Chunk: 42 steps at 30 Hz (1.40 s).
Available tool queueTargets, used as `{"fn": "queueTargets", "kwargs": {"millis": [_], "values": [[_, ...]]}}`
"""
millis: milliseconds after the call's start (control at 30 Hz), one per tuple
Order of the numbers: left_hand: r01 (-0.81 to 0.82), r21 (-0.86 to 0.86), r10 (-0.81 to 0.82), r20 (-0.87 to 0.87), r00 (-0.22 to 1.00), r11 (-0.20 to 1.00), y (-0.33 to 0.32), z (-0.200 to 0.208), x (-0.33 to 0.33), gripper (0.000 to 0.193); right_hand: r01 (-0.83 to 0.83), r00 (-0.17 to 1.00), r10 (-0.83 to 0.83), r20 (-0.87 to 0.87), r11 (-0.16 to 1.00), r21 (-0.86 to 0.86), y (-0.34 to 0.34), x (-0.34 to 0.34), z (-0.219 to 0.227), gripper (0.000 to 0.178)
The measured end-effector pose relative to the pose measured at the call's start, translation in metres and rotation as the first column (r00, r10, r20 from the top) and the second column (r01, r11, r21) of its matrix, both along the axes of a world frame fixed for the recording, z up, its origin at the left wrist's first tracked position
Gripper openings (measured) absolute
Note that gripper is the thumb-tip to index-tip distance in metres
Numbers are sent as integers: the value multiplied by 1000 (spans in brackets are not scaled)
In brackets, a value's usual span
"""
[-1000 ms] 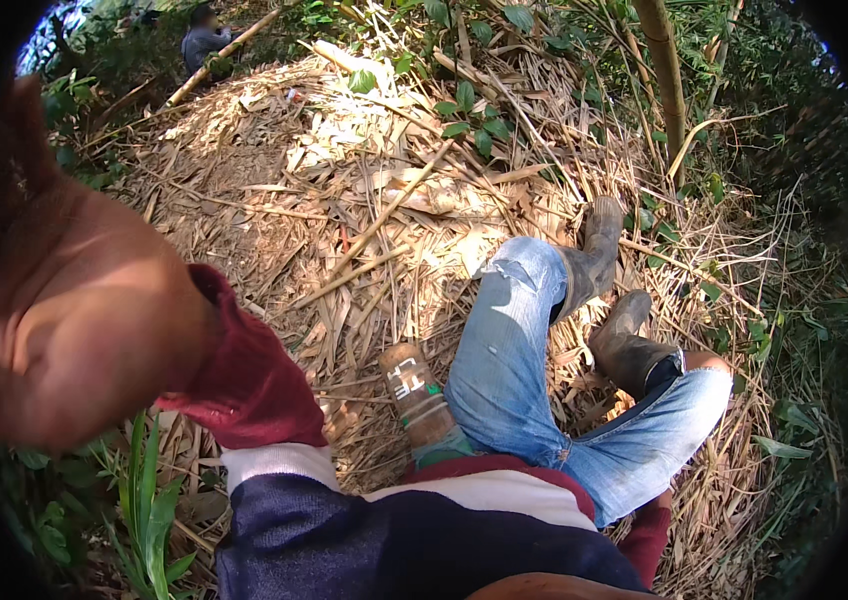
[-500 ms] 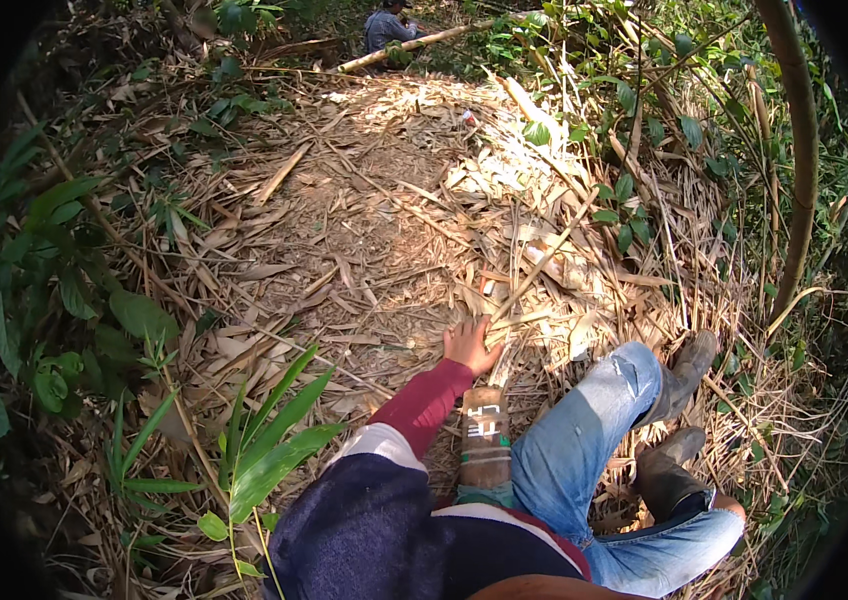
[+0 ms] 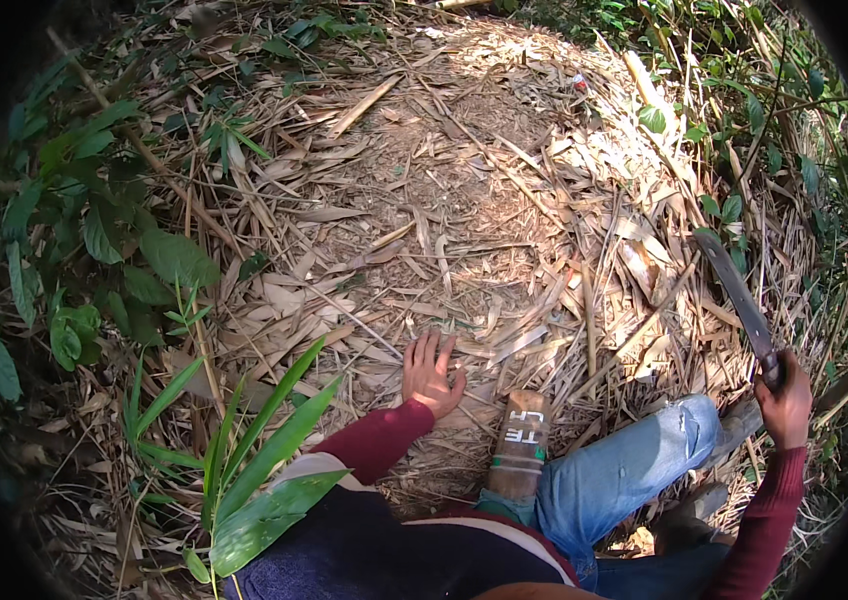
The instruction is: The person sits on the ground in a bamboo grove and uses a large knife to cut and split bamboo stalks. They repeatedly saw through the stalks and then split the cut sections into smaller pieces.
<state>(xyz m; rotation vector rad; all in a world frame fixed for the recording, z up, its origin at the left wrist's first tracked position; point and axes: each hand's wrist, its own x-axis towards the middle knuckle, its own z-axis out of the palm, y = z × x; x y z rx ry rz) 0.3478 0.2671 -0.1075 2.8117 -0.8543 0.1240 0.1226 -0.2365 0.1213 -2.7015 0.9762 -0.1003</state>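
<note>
My left hand point(image 3: 432, 375) rests on the dry leaf litter point(image 3: 414, 290) with its fingers spread, holding nothing. To the right, my right hand point(image 3: 785, 398) is wrapped round the dark handle of a machete point(image 3: 734, 290). Its long, dark, worn blade points up and to the left, over the litter at the edge of the brush. Between my hands, a brown rubber boot point(image 3: 519, 440) with white marks and a green band covers my lower leg. Faded blue jeans point(image 3: 624, 455) cover my other bent leg.
Green leafy plants point(image 3: 94, 250) crowd the left side, and a young bamboo shoot point(image 3: 264, 460) rises close by my left arm. Brush and stems point(image 3: 814, 200) stand on the right. A cut bamboo piece point(image 3: 649, 85) lies at the far right, and loose sticks point(image 3: 589, 320) lie ahead.
My right hand has come into view at the right, holding the machete. My left hand has shifted left, away from the sticks, and the view has turned downward and left.
</note>
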Motion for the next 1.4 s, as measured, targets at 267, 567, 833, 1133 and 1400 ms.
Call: {"fn": "queueTargets", "kwargs": {"millis": [267,567,833,1133,1400], "values": [[-11,-1,11,-37,999,1000,-10,-11,22,63,-629,754,554,-352,764,-144,39,257,-95,27],[-77,67,89,-196,977,995,-12,-12,24,64,-893,406,686,-604,439,-101,91,392,-38,10],[-168,84,187,-350,918,982,-13,-14,20,62,-959,185,612,-769,282,-7,146,455,-44,11],[-347,128,368,-418,830,929,-27,9,29,61,-985,75,496,-865,172,14,190,467,-65,18],[-730,-576,739,-294,606,369,-67,232,189,26,-923,184,674,-715,368,109,125,467,-91,19]]}}
